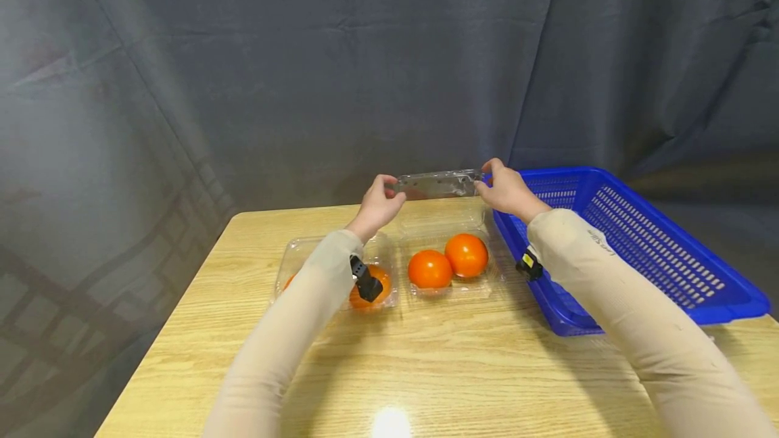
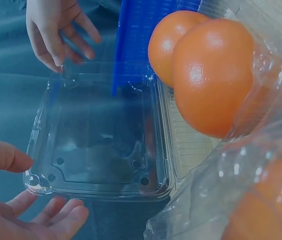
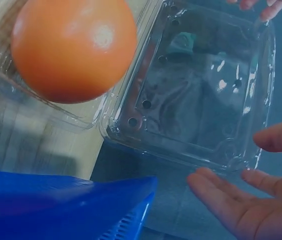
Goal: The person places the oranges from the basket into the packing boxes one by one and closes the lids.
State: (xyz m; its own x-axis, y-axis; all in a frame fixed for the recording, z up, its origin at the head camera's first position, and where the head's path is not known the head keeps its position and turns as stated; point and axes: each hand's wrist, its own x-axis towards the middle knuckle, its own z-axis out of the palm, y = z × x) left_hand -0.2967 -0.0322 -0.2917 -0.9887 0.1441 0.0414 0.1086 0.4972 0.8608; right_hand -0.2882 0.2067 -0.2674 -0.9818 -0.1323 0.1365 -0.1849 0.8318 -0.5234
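Observation:
A clear plastic clamshell container point(image 1: 493, 282) lies on the table with its lid point(image 1: 438, 184) raised at the far side. Two shiny, round orange fruits point(image 1: 466, 255) sit side by side in its base. My left hand point(image 1: 379, 205) holds the lid's left corner, thumb on one side and fingers along the edge. At the opposite corner my right hand point(image 1: 508, 189) holds the lid between thumb and fingers. Small round holes dot the lid point(image 2: 96, 130) in the left wrist view. Another clear container point(image 1: 298, 249) with orange fruit point(image 1: 371, 286) inside stands left, partly hidden by my left forearm.
A large blue plastic basket point(image 1: 657, 235) with slotted walls stands on the right, close beside the container and partly under my right forearm. The wooden table point(image 1: 450, 370) ends at a grey curtain point(image 1: 341, 86) behind.

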